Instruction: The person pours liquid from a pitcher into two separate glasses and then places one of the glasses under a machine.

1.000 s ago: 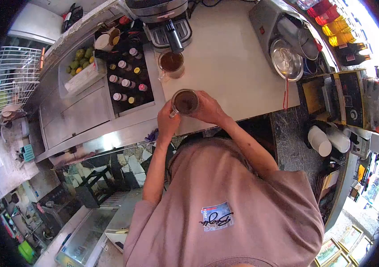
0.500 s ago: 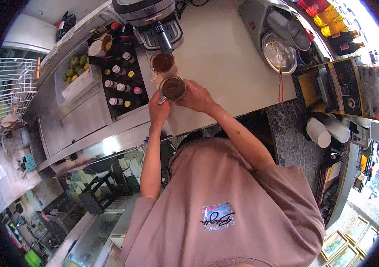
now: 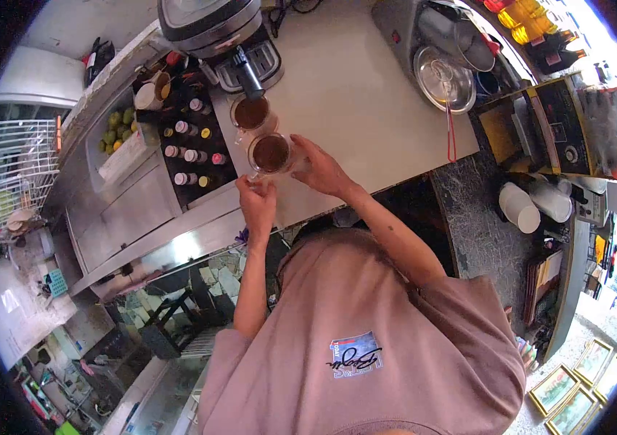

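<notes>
A clear glass mug (image 3: 271, 153) with a dark brown, coffee-coloured top stands on the counter below the coffee machine, its handle toward my left hand. My left hand (image 3: 258, 209) is just below that handle, its thumb and fingers loosely curled and slightly apart. Around the mug's right side my right hand (image 3: 321, 172) is curved, thumb and fingers against the glass. A second glass mug (image 3: 251, 114) with a similar dark top sits right behind the first, close under the black portafilter handle (image 3: 248, 75).
The coffee machine (image 3: 210, 29) stands at the back. Left of the mugs are a rack of bottles (image 3: 194, 154) and a bin of green fruit (image 3: 118, 129). A metal bowl (image 3: 445, 78) with a red cord is at the right, and stacked cups (image 3: 520, 209) stand on the dark side counter.
My left hand has drawn down off the mug's handle, and its fingers have loosened. My right hand stays at the mug's side. The whole view has shifted slightly.
</notes>
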The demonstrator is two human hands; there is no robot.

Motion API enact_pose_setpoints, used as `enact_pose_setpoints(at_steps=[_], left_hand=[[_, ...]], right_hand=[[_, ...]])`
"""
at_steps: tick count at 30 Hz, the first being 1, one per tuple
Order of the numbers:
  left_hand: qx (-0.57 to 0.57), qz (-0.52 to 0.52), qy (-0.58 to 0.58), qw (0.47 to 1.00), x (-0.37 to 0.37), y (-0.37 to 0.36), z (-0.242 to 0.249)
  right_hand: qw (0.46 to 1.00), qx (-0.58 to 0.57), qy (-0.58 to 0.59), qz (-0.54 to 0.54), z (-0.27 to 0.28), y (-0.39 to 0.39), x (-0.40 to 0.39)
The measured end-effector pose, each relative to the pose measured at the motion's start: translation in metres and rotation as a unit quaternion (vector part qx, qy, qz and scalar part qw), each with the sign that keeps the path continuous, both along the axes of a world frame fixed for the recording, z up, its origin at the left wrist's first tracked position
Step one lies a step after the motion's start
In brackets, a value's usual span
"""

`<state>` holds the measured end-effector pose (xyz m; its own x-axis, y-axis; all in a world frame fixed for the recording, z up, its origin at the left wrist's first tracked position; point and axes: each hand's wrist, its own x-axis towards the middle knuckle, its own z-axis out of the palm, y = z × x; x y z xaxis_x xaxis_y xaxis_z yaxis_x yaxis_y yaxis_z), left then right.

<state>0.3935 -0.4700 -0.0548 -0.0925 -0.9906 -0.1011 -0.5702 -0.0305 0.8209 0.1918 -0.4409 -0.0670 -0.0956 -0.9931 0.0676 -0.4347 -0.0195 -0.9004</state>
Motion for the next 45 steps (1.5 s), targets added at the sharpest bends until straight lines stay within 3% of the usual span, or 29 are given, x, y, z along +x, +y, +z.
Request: enact_pose_setpoints(at_steps=[2, 7, 11, 15, 18, 23, 28, 32, 34, 37, 38, 40, 41, 43, 44, 45], left_hand=[[-0.026, -0.005, -0.034, 0.999, 0.005, 0.007, -0.003], [0.072, -0.104, -0.240, 0.962, -0.002, 0.024, 0.023], [0.051, -0.180, -0.242, 0.952, -0.029, 0.030, 0.021], [0.012, -0.330, -0.220, 0.918, -0.081, 0.041, 0.019], [-0.017, -0.399, -0.191, 0.897, -0.133, 0.059, 0.021], [-0.073, -0.498, -0.159, 0.849, -0.222, 0.125, 0.041], [-0.087, -0.619, -0.102, 0.774, -0.287, 0.211, 0.035], [-0.069, -0.677, -0.102, 0.726, -0.321, 0.286, 0.035], [-0.058, -0.705, -0.099, 0.699, -0.334, 0.318, 0.035], [-0.045, -0.742, -0.090, 0.663, -0.347, 0.361, 0.031], [-0.043, -0.752, -0.084, 0.653, -0.349, 0.373, 0.029], [-0.057, -0.765, -0.074, 0.637, -0.352, 0.394, 0.024], [-0.070, -0.769, -0.065, 0.632, -0.353, 0.404, 0.022], [-0.067, -0.779, -0.081, 0.619, -0.354, 0.420, 0.022], [-0.064, -0.781, -0.098, 0.613, -0.355, 0.426, 0.023], [-0.067, -0.787, -0.097, 0.606, -0.356, 0.431, 0.024]], right_hand=[[0.999, 0.018, -0.037, -0.012, 0.004, 0.009, -0.005], [0.993, 0.065, -0.094, -0.039, 0.003, 0.038, -0.034], [0.984, 0.036, -0.131, -0.114, -0.006, 0.081, -0.064], [0.967, 0.051, -0.137, -0.211, -0.003, 0.144, -0.102], [0.943, 0.094, -0.128, -0.294, 0.027, 0.212, -0.128], [0.878, 0.074, -0.123, -0.457, 0.025, 0.359, -0.148], [0.761, 0.064, -0.126, -0.633, 0.015, 0.500, -0.143], [0.662, -0.019, -0.146, -0.735, 0.017, 0.594, -0.123], [0.619, -0.032, -0.097, -0.779, 0.023, 0.634, -0.110], [0.484, -0.079, -0.035, -0.871, 0.031, 0.688, -0.086], [0.471, -0.080, -0.033, -0.878, 0.034, 0.704, -0.077], [0.319, -0.068, 0.037, -0.944, 0.044, 0.737, -0.060], [0.309, -0.070, 0.039, -0.948, 0.047, 0.758, -0.053], [0.226, -0.064, 0.206, -0.950, 0.054, 0.797, -0.042], [0.217, -0.063, 0.207, -0.952, 0.061, 0.814, -0.037], [0.266, -0.016, 0.325, -0.907, 0.075, 0.828, -0.035]])
